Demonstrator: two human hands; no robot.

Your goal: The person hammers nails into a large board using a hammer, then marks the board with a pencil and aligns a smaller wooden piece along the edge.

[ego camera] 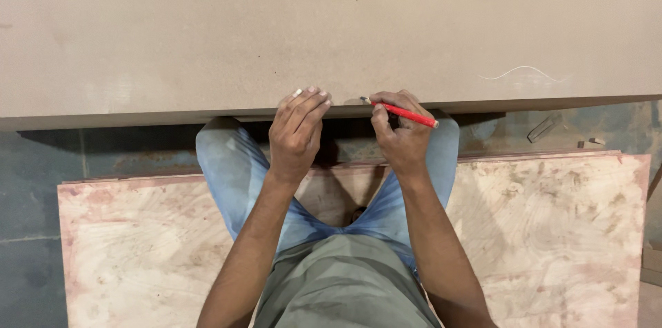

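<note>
Red pencil (407, 114) sits pinched in your right hand (403, 131) at the board's (331, 25) near edge; your left hand (296, 131), holding nothing, steadies it. A slip could skew the mark.

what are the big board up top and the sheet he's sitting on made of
The big board looks like fibreboard: flat, even tan, matt, with no grain showing. The sheet under the person looks like plywood: pale with swirling grain, pinkish stains and a reddish edge. The pencil in the right hand has a glossy red coat, probably painted wood.
</note>
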